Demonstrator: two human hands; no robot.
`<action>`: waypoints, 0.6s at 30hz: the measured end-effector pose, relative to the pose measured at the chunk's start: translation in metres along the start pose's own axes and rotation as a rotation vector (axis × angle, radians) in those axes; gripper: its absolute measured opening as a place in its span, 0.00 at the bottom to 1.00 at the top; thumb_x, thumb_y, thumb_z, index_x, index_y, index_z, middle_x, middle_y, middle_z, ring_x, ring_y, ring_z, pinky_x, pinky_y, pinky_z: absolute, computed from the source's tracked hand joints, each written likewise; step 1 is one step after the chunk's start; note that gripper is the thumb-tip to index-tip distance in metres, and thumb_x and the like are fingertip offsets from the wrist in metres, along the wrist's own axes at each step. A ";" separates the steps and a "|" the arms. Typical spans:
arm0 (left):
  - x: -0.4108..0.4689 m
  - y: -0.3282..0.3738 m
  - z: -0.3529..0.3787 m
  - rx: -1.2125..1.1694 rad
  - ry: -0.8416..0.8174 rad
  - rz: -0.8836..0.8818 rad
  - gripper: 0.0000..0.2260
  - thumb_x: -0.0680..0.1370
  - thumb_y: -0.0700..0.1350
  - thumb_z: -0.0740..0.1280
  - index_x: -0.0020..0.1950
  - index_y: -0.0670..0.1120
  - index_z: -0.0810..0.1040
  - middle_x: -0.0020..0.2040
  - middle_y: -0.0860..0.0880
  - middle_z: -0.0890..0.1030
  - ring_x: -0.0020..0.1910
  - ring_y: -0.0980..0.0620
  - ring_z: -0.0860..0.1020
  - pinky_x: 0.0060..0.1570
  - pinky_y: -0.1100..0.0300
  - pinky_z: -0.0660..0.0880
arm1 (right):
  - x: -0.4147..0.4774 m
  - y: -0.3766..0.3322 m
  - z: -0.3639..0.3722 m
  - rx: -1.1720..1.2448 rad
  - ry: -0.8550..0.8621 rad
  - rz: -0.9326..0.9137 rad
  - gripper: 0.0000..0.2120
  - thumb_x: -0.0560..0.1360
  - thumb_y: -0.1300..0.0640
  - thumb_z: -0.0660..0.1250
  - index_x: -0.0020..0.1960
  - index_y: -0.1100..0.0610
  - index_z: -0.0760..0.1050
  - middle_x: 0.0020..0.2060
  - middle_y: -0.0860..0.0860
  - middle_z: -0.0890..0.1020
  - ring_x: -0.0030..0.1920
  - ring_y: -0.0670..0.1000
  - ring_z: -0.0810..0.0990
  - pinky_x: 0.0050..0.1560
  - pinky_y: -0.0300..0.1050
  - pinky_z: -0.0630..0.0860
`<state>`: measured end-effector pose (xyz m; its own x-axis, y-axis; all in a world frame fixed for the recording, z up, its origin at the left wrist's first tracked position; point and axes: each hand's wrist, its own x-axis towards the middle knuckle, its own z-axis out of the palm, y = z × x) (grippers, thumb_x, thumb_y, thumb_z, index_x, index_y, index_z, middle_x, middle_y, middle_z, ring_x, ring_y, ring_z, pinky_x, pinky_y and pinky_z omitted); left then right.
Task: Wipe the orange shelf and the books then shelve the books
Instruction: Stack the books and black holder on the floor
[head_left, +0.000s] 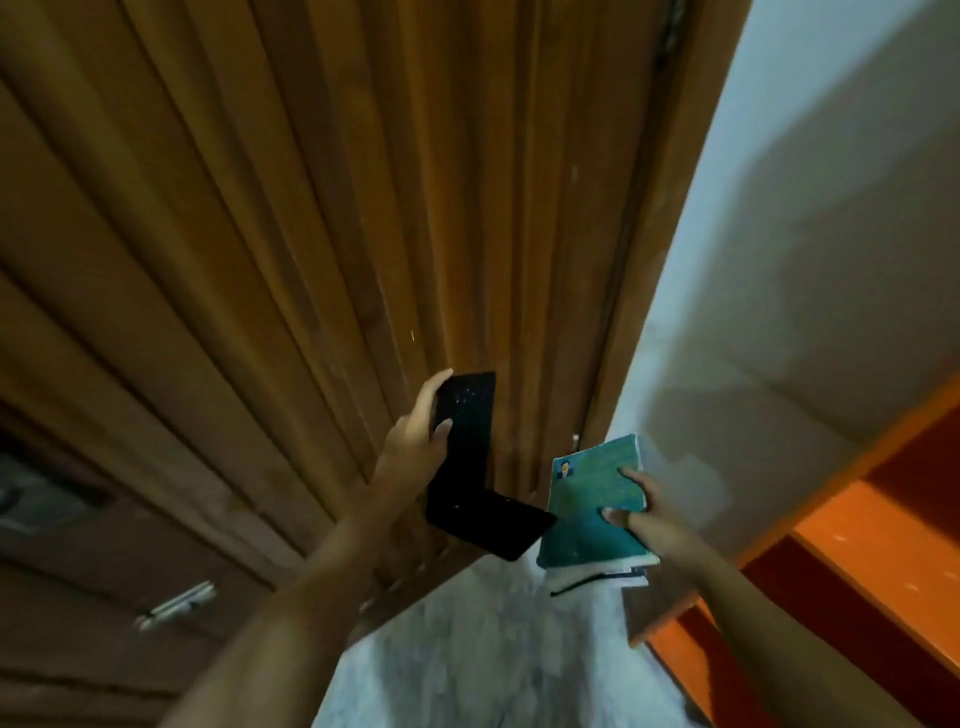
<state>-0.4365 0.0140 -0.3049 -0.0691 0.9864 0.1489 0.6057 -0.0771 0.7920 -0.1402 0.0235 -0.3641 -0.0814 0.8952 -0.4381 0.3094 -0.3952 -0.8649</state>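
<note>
At lower centre-right, the right hand (649, 519) is clamping a small stack of books (587, 514), thumb pressing the teal cover. They look light but slippery; gripping near the spines seems safest. The left hand (415, 441) is pinching a black L-shaped bookend (467, 467), likely stiff. The orange shelf (857, 525) is sitting at right.

A small stack of books (592, 519) with a teal-green cover on top is held tilted, just left of the orange shelf (852, 530). A black L-shaped bookend (467, 467) stands left of the books.
</note>
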 end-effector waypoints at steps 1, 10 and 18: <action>-0.006 -0.015 0.011 0.021 0.015 -0.027 0.23 0.80 0.48 0.59 0.73 0.58 0.57 0.56 0.46 0.80 0.47 0.48 0.81 0.46 0.55 0.78 | 0.011 0.016 0.004 -0.013 -0.007 -0.005 0.31 0.73 0.70 0.67 0.72 0.59 0.60 0.62 0.58 0.71 0.56 0.58 0.76 0.46 0.38 0.76; -0.070 -0.200 0.152 0.131 0.071 -0.172 0.21 0.79 0.36 0.60 0.70 0.48 0.63 0.53 0.46 0.78 0.46 0.47 0.79 0.44 0.51 0.77 | 0.091 0.232 0.064 0.015 -0.043 0.046 0.30 0.72 0.72 0.66 0.71 0.60 0.62 0.65 0.56 0.69 0.57 0.54 0.72 0.37 0.29 0.76; -0.142 -0.367 0.284 0.088 0.147 -0.234 0.21 0.76 0.31 0.62 0.67 0.46 0.65 0.48 0.48 0.76 0.41 0.50 0.75 0.38 0.62 0.72 | 0.166 0.440 0.122 -0.049 -0.039 0.118 0.29 0.72 0.63 0.70 0.68 0.48 0.63 0.64 0.56 0.73 0.57 0.58 0.76 0.56 0.59 0.76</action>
<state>-0.4233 -0.0564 -0.7847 -0.3251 0.9440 0.0574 0.6258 0.1692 0.7614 -0.1332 -0.0272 -0.8470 -0.0779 0.8344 -0.5457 0.3644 -0.4856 -0.7946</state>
